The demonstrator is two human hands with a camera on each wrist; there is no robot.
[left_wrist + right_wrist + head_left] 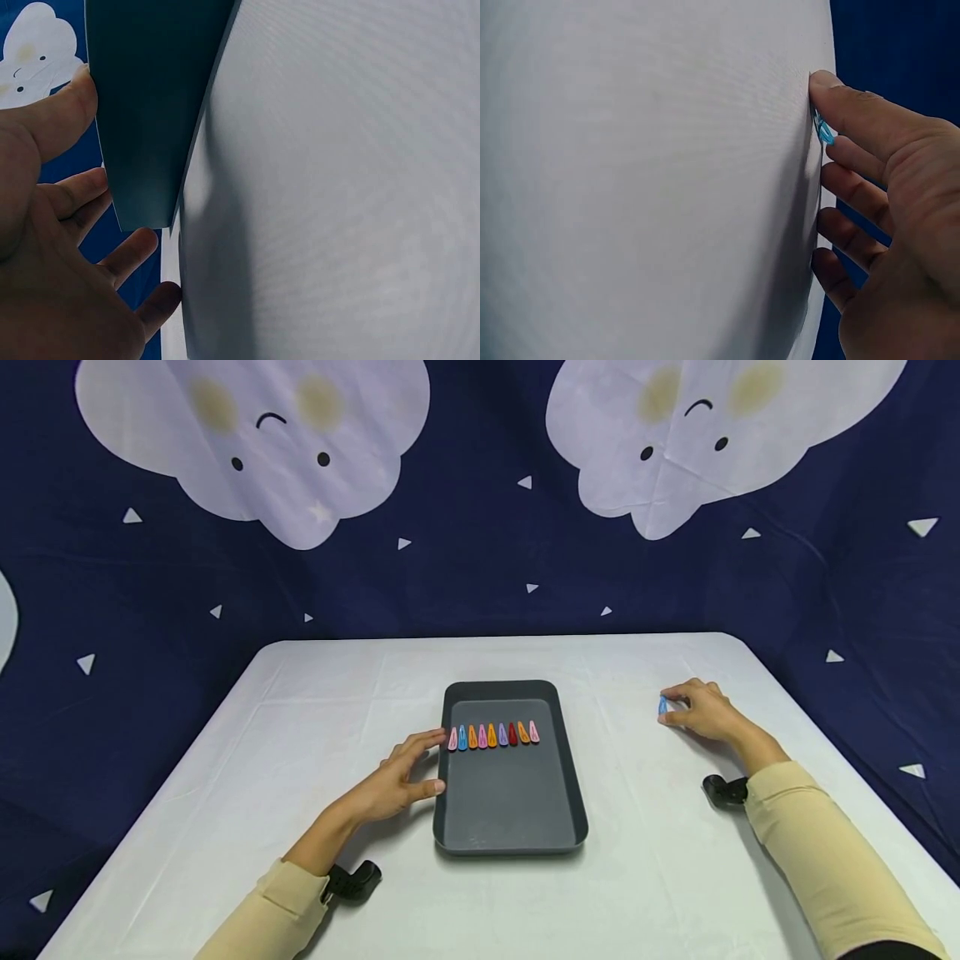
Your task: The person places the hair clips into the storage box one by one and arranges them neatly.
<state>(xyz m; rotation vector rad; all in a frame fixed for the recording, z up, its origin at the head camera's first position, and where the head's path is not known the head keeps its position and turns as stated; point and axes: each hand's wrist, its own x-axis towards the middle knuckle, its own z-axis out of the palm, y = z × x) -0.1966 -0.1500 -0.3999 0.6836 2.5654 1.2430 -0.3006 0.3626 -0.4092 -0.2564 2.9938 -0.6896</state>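
A dark grey baking tray (517,806) lies on the white table with a row of snap hair clips across its upper half. The row holds pink clips (534,732), a blue clip (462,738), orange ones (492,736), a purple one (502,735) and a red one (513,734). My left hand (393,783) rests at the tray's left side, thumb and fingertips against the rim, fingers spread. Off to the right, my right hand (701,710) pinches a light blue hair clip (663,705) between thumb and fingers, low over the table. In the right wrist view that clip (825,133) shows partly behind the thumb.
A white cloth covers the table (637,877). Behind it hangs a dark blue curtain (465,585) with white clouds and triangles. A black wrist device (356,883) sits at the left cuff, another wrist device (724,792) at the right.
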